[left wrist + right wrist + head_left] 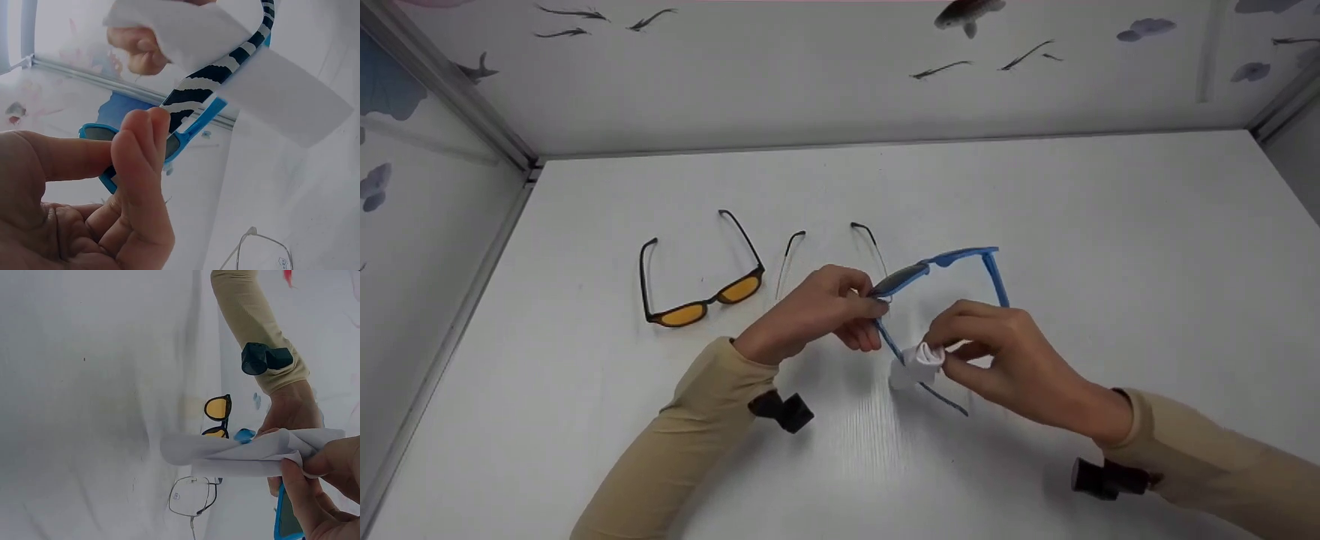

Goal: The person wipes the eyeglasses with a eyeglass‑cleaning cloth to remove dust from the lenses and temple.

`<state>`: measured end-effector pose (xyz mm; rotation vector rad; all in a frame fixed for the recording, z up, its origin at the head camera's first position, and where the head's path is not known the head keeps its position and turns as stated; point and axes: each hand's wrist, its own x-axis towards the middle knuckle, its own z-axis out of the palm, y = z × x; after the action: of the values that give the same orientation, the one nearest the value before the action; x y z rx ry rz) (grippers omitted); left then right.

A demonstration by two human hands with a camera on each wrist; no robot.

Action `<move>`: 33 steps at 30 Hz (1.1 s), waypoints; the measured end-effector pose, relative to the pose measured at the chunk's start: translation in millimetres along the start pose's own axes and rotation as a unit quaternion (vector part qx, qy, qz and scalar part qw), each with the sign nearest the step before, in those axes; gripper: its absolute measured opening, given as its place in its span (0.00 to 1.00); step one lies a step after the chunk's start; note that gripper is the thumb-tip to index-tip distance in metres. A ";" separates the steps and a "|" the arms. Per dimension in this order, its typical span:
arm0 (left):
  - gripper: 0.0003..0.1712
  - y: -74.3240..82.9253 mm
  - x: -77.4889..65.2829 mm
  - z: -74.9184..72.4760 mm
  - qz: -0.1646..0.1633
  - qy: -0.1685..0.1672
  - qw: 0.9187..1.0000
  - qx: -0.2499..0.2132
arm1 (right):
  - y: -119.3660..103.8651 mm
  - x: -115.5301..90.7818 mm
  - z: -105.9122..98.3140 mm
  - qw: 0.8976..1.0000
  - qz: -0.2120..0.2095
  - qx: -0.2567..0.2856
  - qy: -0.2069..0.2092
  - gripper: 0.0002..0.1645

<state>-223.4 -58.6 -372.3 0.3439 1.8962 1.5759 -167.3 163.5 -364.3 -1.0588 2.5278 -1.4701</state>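
Note:
Blue-framed sunglasses (901, 280) with dark lenses are held above the table. My left hand (829, 306) pinches them at the corner where the front meets one temple. That temple (194, 93) shows black and white stripes in the left wrist view. A white cloth (915, 366) is folded around the temple partway along, with the tip sticking out below it. My right hand (1005, 349) pinches the cloth between thumb and fingers. In the right wrist view, the cloth (242, 453) hides part of the sunglasses and of the left hand.
Glasses with orange lenses (682, 314) lie on the white table (547, 420), left of my left hand. Thin wire-framed glasses (252, 230) lie behind that hand, partly covered by it in the head view. Patterned white panels (810, 82) stand along the back and sides.

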 end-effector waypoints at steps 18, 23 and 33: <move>0.11 -2.2 3.7 8.3 0.019 -0.036 0.999 0.003 | 5.7 22.7 11.8 0.983 0.032 0.152 0.093 0.10; 0.14 1.2 1.9 7.5 0.025 -0.063 0.998 -0.014 | 17.8 20.7 14.4 0.984 0.019 0.139 0.112 0.12; 0.13 -5.6 1.4 4.9 0.022 -0.048 0.998 -0.022 | 2.1 15.7 0.0 0.992 0.056 0.110 -0.010 0.12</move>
<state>-220.4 -55.3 -378.4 0.4358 1.7903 1.5980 -180.5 155.3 -361.3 -0.8795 2.3020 -1.6516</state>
